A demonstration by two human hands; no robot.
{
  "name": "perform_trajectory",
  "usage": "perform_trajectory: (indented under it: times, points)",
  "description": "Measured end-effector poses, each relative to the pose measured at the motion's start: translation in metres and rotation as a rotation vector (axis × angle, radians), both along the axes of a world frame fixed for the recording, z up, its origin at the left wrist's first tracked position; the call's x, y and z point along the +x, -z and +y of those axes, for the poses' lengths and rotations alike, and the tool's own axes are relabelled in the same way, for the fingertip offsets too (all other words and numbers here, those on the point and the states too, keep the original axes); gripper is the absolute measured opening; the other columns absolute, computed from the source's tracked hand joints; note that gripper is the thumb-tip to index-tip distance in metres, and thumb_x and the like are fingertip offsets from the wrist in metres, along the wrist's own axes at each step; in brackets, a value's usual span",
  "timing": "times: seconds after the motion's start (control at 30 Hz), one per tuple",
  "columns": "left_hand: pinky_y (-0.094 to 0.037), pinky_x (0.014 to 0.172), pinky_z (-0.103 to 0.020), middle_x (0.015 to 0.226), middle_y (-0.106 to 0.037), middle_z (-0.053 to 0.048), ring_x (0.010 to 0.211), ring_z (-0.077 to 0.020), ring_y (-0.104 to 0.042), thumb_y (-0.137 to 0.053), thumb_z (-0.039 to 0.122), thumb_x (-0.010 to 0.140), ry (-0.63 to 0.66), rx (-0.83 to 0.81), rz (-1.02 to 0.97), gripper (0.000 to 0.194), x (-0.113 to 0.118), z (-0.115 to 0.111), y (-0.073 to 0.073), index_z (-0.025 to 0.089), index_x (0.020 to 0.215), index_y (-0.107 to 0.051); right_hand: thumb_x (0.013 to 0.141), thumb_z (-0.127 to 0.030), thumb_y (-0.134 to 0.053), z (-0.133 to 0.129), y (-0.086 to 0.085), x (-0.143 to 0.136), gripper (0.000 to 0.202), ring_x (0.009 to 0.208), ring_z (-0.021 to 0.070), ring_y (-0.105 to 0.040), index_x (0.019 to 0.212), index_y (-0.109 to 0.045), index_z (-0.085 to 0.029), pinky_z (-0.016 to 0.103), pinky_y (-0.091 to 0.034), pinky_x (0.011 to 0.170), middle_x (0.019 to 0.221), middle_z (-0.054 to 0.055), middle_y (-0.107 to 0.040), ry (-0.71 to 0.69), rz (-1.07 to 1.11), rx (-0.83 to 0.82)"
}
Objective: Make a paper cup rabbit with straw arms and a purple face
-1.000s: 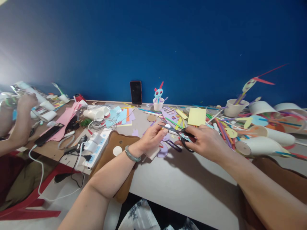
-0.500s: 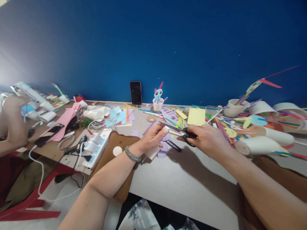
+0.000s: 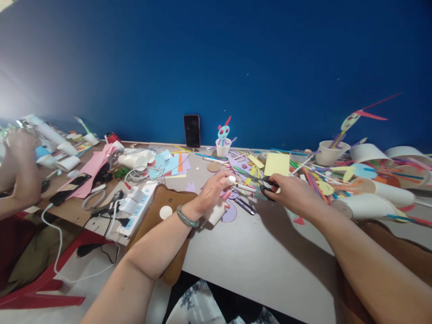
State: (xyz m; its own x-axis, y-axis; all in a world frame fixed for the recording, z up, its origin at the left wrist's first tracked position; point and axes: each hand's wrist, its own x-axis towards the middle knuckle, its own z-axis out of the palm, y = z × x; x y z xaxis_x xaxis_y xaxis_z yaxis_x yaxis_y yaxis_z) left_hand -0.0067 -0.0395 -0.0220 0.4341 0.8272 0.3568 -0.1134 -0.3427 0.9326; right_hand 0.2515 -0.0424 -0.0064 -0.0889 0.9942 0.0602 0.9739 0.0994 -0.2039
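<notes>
My left hand (image 3: 212, 194), a bangle at its wrist, pinches a small white round piece (image 3: 231, 179) between thumb and finger. My right hand (image 3: 293, 191) is closed around the handles of black-handled scissors (image 3: 265, 183). Their blades point left, just beyond the white piece and apart from it. Under my left hand lies a white paper cup (image 3: 216, 214), partly hidden, beside a purple paper disc (image 3: 230, 212). A dark cutter-like tool (image 3: 244, 205) rests between my hands. Behind them stands a paper cup with a blue and red paper figure (image 3: 223, 133).
A yellow paper pad (image 3: 276, 164) and several coloured sticks lie beyond my hands. Paper cups (image 3: 361, 206) crowd the right. At left are a power strip (image 3: 137, 213), a brown bear-shaped item (image 3: 175, 202) and another person's arm (image 3: 22, 166). A phone (image 3: 192, 131) leans on the wall.
The scissors have drawn back to the right, away from my left fingers, which they overlapped before. The white piece shows more clearly. My left hand has barely moved.
</notes>
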Motion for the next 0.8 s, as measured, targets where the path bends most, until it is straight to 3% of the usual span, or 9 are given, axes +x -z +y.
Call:
perform_trajectory:
  times: [0.2, 0.47, 0.63, 0.73, 0.8]
  points:
    - [-0.05, 0.084, -0.037, 0.081, -0.056, -0.004, 0.085, -0.0192, -0.054, -0.038, 0.073, 0.097, -0.054, -0.058, 0.028, 0.061, 0.002, 0.0, -0.004, 0.018, 0.1, -0.064, 0.074, -0.036, -0.067, 0.009, 0.012, 0.011, 0.018, 0.057, 0.0238, -0.058, 0.073, -0.052, -0.026, 0.03, -0.033, 0.049, 0.059, 0.003, -0.061, 0.046, -0.065, -0.009]
    - [-0.047, 0.08, -0.032, 0.085, -0.059, -0.003, 0.082, -0.0152, -0.055, -0.055, 0.062, 0.094, 0.093, -0.05, 0.062, 0.046, 0.002, 0.0, -0.006, 0.017, 0.088, -0.064, 0.071, -0.032, -0.067, 0.019, 0.025, 0.014, 0.021, 0.056, 0.0202, -0.055, 0.06, -0.051, -0.025, 0.028, -0.03, 0.05, 0.058, 0.002, -0.06, -0.066, -0.119, -0.059]
    - [-0.046, 0.075, -0.029, 0.082, -0.058, -0.003, 0.08, -0.0144, -0.053, -0.06, 0.055, 0.092, 0.13, -0.133, -0.013, 0.039, 0.001, 0.001, -0.004, 0.017, 0.086, -0.064, 0.067, -0.022, -0.07, 0.02, 0.036, 0.02, 0.017, 0.057, 0.0194, -0.061, 0.061, -0.054, -0.024, 0.029, -0.037, 0.053, 0.057, -0.001, -0.063, -0.068, 0.033, -0.235]
    - [-0.043, 0.07, -0.029, 0.08, -0.06, -0.003, 0.076, -0.0138, -0.051, -0.064, 0.049, 0.086, 0.116, -0.196, -0.101, 0.034, 0.003, 0.004, 0.001, 0.016, 0.083, -0.066, 0.072, -0.019, -0.067, 0.021, 0.031, 0.027, 0.008, 0.055, 0.0183, -0.064, 0.068, -0.062, -0.023, 0.028, -0.043, 0.055, 0.061, -0.002, -0.068, -0.109, 0.204, -0.344]
    - [-0.04, 0.067, -0.029, 0.076, -0.059, -0.003, 0.071, -0.0126, -0.048, -0.067, 0.047, 0.081, 0.15, -0.217, -0.161, 0.032, 0.004, 0.006, 0.003, 0.015, 0.077, -0.066, 0.078, -0.022, -0.064, 0.025, 0.019, 0.022, 0.009, 0.057, 0.0188, -0.066, 0.069, -0.064, -0.023, 0.029, -0.045, 0.056, 0.063, 0.0, -0.07, -0.157, 0.239, -0.313]
